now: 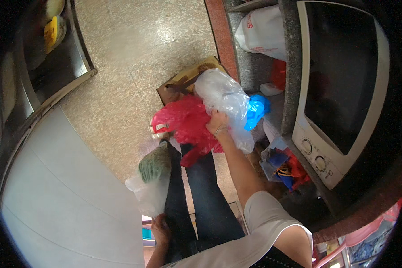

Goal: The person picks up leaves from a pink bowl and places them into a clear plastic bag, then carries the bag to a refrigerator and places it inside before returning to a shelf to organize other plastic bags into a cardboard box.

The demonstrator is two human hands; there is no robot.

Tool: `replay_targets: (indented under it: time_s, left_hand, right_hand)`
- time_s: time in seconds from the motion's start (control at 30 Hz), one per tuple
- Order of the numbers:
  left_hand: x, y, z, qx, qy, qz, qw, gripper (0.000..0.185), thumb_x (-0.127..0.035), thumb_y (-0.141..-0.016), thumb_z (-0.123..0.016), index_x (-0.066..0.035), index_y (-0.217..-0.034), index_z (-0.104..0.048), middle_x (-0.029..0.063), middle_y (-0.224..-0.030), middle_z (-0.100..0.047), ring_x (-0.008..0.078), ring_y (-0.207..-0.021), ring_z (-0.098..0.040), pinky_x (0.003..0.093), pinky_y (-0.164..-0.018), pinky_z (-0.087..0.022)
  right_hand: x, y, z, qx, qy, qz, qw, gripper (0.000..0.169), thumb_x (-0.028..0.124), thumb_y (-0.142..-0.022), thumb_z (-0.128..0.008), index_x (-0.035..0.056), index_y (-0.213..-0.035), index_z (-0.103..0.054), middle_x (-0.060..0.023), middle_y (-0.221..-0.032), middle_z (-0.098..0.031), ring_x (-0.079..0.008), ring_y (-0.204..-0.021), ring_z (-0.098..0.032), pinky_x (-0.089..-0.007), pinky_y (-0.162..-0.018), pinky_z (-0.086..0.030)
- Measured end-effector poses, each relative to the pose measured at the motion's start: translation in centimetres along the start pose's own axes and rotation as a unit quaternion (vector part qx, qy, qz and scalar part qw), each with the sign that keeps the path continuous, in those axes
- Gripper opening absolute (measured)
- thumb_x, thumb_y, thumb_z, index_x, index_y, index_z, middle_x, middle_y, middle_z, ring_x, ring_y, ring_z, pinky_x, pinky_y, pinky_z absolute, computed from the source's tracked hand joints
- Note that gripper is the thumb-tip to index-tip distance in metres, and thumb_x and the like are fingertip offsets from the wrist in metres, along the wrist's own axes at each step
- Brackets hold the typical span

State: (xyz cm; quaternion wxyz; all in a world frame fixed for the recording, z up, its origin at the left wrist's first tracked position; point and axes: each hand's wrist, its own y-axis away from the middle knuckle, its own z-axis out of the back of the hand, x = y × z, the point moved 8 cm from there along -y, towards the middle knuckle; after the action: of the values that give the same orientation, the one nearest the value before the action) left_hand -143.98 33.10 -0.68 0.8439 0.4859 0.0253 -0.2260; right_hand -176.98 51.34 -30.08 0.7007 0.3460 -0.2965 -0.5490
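Note:
My left hand [161, 229], low beside my left leg, grips the gathered end of a clear plastic bag [150, 197]. Long green vegetables [155, 164] show through its far end. Out in front, my right hand [218, 123] has its fingers curled into a bunch of thin plastic bags. A crumpled red plastic bag [192, 122] spreads to its left, over my shins. Clear plastic bags [222, 88] bulge beyond and to the right of the hand. A blue plastic bag [257, 110] lies against them; whether my hand also holds it, I cannot tell.
A brown cardboard box [176, 85] sits on the tiled floor [137, 43] behind the bags. At right, a microwave oven [338, 77] stands above stone shelving holding a white bag [263, 31] and colored bags [289, 167]. A pale cabinet surface [63, 194] borders my left.

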Motion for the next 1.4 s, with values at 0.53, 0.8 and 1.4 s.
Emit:
replay_targets:
  time_s: [0.53,0.8,1.4]
  left_hand:
    - [-1.3,-2.4,0.8,-0.084,0.051,-0.004,0.995,0.015,-0.003,-0.087,-0.050,-0.003,-0.096,-0.062,0.0182,-0.092,-0.061,0.0331,-0.085,-0.059,0.0395,-0.074,-0.047]
    - [-0.6,-2.8,0.8,-0.135,0.052,0.003,0.990,0.017,0.000,-0.088,-0.047,-0.001,-0.097,-0.062,0.0155,-0.089,-0.059,0.0264,-0.081,-0.056,0.0332,-0.073,-0.046]
    - [-2.9,-2.4,0.8,-0.102,0.104,-0.018,0.989,0.019,0.002,-0.085,-0.047,-0.003,-0.096,-0.061,0.0198,-0.090,-0.058,0.0377,-0.089,-0.055,0.0413,-0.079,-0.044]
  right_hand:
    - [7.3,19.8,14.4,-0.244,-0.213,0.300,0.897,0.029,0.005,-0.075,-0.062,0.0023,-0.104,-0.062,-0.0132,-0.106,-0.060,-0.0309,-0.097,-0.058,-0.0401,-0.084,-0.047]
    - [-8.7,11.0,15.6,-0.346,-0.231,0.001,0.910,0.097,0.034,-0.060,-0.082,0.0068,-0.137,-0.030,-0.0270,-0.137,-0.029,-0.0432,-0.121,-0.036,-0.0489,-0.102,-0.029]
    - [-6.8,11.2,7.4,-0.359,-0.123,-0.086,0.921,0.070,0.006,-0.061,-0.067,0.0116,-0.127,-0.048,-0.0143,-0.103,-0.055,-0.0337,-0.106,-0.046,-0.0466,-0.093,-0.033]
